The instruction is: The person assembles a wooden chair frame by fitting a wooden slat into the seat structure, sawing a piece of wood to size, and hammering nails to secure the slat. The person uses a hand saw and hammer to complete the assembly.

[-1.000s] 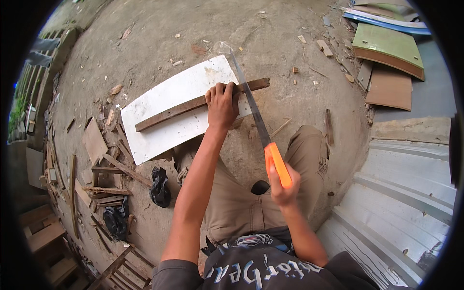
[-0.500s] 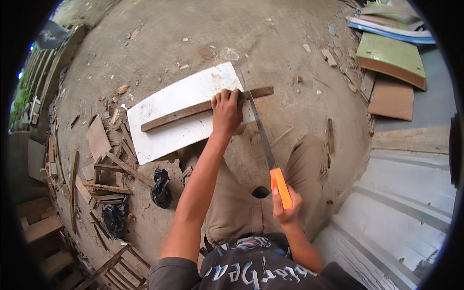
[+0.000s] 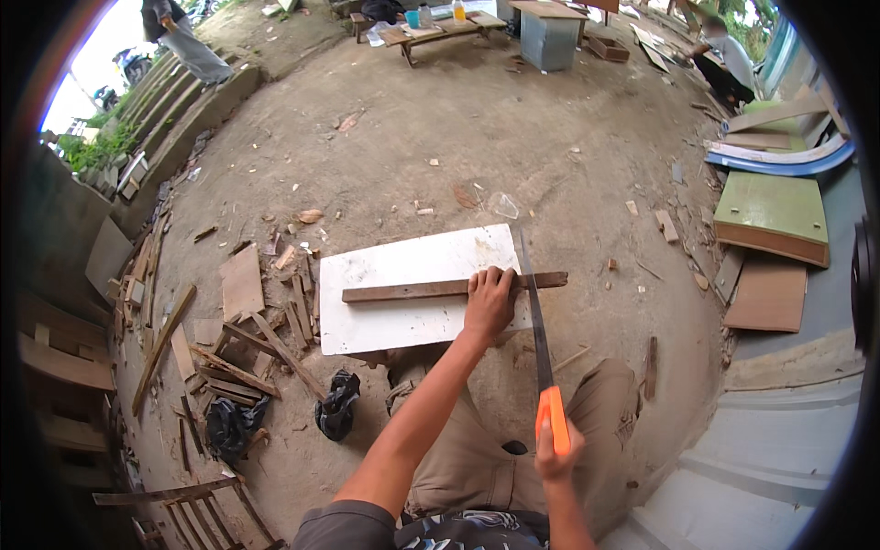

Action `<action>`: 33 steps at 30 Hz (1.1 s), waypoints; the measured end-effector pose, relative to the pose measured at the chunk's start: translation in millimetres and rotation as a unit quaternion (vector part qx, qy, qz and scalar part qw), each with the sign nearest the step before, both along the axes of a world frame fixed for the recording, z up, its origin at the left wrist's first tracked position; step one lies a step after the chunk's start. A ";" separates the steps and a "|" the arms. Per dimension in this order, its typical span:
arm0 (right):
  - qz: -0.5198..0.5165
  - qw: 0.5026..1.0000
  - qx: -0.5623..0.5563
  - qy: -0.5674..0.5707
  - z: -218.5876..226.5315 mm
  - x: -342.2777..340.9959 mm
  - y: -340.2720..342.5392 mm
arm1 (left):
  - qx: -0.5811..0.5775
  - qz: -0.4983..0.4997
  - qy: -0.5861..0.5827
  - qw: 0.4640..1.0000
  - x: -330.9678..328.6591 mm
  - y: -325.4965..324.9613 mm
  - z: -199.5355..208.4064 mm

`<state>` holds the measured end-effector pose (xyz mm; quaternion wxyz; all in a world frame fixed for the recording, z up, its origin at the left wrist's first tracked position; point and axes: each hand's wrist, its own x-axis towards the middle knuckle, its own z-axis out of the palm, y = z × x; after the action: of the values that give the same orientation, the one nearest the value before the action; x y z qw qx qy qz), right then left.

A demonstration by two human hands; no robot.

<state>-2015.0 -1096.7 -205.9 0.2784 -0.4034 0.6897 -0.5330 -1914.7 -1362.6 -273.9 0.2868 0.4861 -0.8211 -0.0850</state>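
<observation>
On top of the white board (image 3: 412,293), a flat pale slab lying on the packed dirt ground (image 3: 513,137), sits a long narrow strip of dark rough wood (image 3: 412,291), running lengthwise across the board with its right end poking out past the board's edge. My left hand (image 3: 489,302) is pressed flat on that strip near the board's right end, fingers together and curled over the top of the wood, pinning it down.

Right beside that hand, a handsaw (image 3: 541,344) crosses the strip (thin grey metal blade, bright orange plastic handle). The blade's tip points away past the board's far edge, and the handle sits well back on the near side of the board, over my knees in tan trousers. My right hand (image 3: 553,454) is wrapped tight around the orange grip, fingers closed on it.

Left of the board there's a messy scatter of wood offcuts (image 3: 243,321), flat brown squares and splintery sticks, plus two crumpled black bags (image 3: 337,403) on the near-left side. Off to the right of the board lie a green panel (image 3: 770,215) with a brown edge and a plain brown sheet (image 3: 768,295). Far beyond the board stand a low wooden bench (image 3: 440,29) and a grey box-like table.
</observation>
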 end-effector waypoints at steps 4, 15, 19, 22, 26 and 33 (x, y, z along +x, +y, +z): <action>0.025 0.999 -0.021 0.025 12.5 3.7 19.5 | 0.019 0.015 0.002 1.000 -1.5 -2.8 -5.9; 0.044 0.998 0.039 -0.008 11.4 -7.9 -30.6 | 0.067 0.008 0.007 0.998 -3.9 -11.7 6.1; 0.027 0.996 -0.077 0.024 -4.4 -1.6 -0.1 | 0.040 0.001 0.004 0.999 -3.0 0.2 2.6; 0.051 0.998 -0.012 -0.032 0.8 -13.9 -21.6 | 0.025 0.002 -0.012 1.000 -1.7 6.1 -1.0; 0.048 0.995 -0.073 0.050 12.7 3.5 -8.0 | 0.055 -0.002 -0.002 0.998 0.6 4.5 -1.7; 0.037 0.997 -0.052 0.035 2.6 -2.1 -19.6 | 0.052 -0.006 -0.008 0.999 -0.8 -0.4 2.1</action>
<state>-2017.1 -1116.3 -203.3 0.2520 -0.4611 0.6549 -0.5431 -1915.5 -1363.1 -271.8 0.2541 0.4959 -0.8207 -0.1260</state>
